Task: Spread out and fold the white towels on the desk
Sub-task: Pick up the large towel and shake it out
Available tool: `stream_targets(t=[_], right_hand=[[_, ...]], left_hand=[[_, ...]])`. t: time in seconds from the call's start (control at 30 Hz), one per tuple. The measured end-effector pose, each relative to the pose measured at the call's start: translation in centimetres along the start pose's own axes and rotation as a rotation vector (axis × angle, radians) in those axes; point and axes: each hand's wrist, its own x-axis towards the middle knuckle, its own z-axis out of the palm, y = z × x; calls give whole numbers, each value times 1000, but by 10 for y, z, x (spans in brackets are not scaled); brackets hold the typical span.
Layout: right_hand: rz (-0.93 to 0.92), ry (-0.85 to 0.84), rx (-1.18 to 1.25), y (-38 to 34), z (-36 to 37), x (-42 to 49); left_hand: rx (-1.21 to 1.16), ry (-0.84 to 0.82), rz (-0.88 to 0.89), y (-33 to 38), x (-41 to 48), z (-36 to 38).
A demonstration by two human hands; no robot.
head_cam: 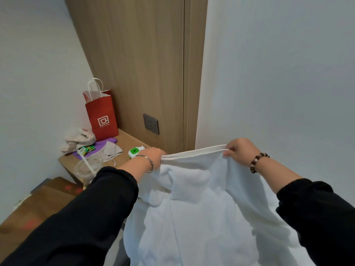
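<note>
A white towel hangs in the air in front of me, held up by its top hem. My left hand, with a silver bangle on the wrist, pinches the hem's left end. My right hand, with a brown bead bracelet, pinches the hem's right end. The hem is stretched between the two hands and looks doubled. The rest of the towel drops in loose folds toward the bottom of the view, and its lower edge is out of sight.
A small wooden table stands at the left, by a wood wall panel with a socket. It carries a red paper bag, a beige cloth, a purple item, a plastic cup and a green-white device.
</note>
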Motion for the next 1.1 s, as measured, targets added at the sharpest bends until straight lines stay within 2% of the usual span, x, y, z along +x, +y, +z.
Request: stream_targets(t=[0.07,0.17,0.3,0.4,0.5,0.6,0.67,0.7,0.77,0.83,0.87,0.9,0.97,1.03,1.1], right_hand=[[-25,-23,10,-10,-3,-3],[-64,-30,23,-23,-8,-8],[-133,-35,-13,-34,-12,-14],[-122,26,9,-29,-13,-18],[-66,-56,25,-19,-9,-24],[-2,-279,-312,2,-4,-30],[119,-358,-445,22,-3,-34],[177,-343,-484,31,-2,-35],[231,-210,-589,47,2,-34],[240,-71,-661,58,14,-34],[238,-58,-662,65,24,-35],[233,-96,-647,72,36,-37],[185,-316,-619,89,67,-45],[125,-570,-623,101,104,-58],[124,-674,-633,108,134,-71]], left_hand=[[-163,2,80,18,3,-3],[-339,113,188,63,7,-8],[-495,187,190,99,12,-12],[-416,191,203,100,9,-14],[-220,252,264,96,8,-17],[-28,314,269,85,11,-18],[111,350,284,73,15,-16],[167,370,298,68,16,-13],[205,371,300,60,19,-4],[172,327,236,57,24,11],[156,292,182,58,27,22],[142,256,114,58,30,34],[91,148,8,61,33,68],[95,1,51,64,31,111],[106,-124,76,70,22,151]])
